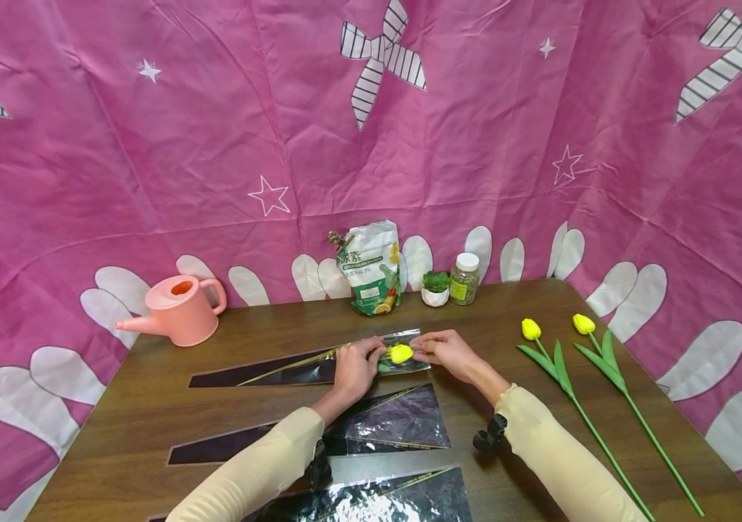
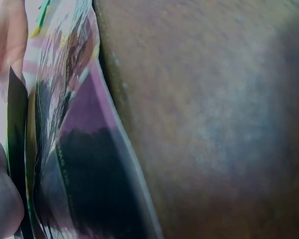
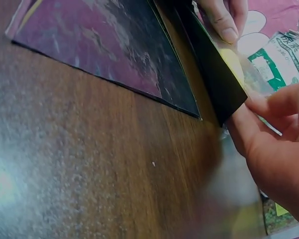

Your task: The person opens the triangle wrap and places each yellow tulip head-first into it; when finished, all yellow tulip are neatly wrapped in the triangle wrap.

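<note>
A long tapered black-and-clear flower sleeve (image 1: 293, 368) lies across the far part of the table, wide end right. At that end shows a yellow tulip (image 1: 401, 354), its stem mostly hidden by the left hand and sleeve. My left hand (image 1: 356, 368) grips the sleeve just left of the bloom, thumb and fingers bent. On the other side of the bloom, my right hand (image 1: 447, 351) pinches the sleeve's wide edge. Seen from the right wrist, thumb and fingers of the right hand (image 3: 274, 134) hold the sleeve's black corner (image 3: 229, 94), with yellow showing behind it.
Two more sleeves (image 1: 397, 420) (image 1: 403, 500) lie nearer me. Two yellow tulips (image 1: 560, 370) (image 1: 612, 370) rest at right. Along the back stand a pink watering can (image 1: 185, 315), a fertilizer bag (image 1: 371, 272), a small potted plant (image 1: 435, 288) and a white-capped jar (image 1: 464, 279).
</note>
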`<control>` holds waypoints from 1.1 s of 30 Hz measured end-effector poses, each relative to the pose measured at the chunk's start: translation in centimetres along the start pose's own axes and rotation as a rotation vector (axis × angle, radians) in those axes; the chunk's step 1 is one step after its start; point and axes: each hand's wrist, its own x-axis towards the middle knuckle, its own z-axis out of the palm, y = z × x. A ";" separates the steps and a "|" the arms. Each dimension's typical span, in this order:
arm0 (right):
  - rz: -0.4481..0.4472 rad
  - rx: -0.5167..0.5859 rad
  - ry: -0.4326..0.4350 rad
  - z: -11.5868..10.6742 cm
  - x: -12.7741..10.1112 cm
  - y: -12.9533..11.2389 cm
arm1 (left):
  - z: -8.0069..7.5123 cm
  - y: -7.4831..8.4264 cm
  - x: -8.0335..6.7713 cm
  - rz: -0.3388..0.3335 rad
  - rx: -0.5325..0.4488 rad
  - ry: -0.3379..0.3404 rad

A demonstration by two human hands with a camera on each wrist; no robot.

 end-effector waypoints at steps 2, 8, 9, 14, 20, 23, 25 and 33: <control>0.021 0.057 -0.019 0.1 0.0 -0.2 | 0.0 0.0 0.0 -0.001 0.004 -0.003; 0.057 0.119 -0.062 0.5 0.0 -0.6 | 0.2 -0.1 0.0 -0.014 0.011 -0.007; 0.057 0.111 -0.068 0.6 0.1 -0.6 | 0.3 -0.2 0.0 -0.016 0.011 -0.006; 0.046 0.105 -0.087 0.8 0.3 -0.6 | 0.7 -0.3 0.2 -0.012 0.016 -0.002; -0.020 0.138 -0.114 0.8 0.3 -0.8 | 0.8 -0.3 0.4 0.004 0.019 0.025; -0.054 0.151 -0.079 0.8 0.3 -0.9 | 0.8 -0.4 0.6 0.007 0.028 0.028; -0.056 0.135 -0.030 0.9 0.4 -0.8 | 0.9 -0.5 0.6 0.002 0.035 0.025; -0.068 -0.116 0.193 1.2 1.3 -1.1 | 1.1 -1.0 0.9 0.003 0.037 0.033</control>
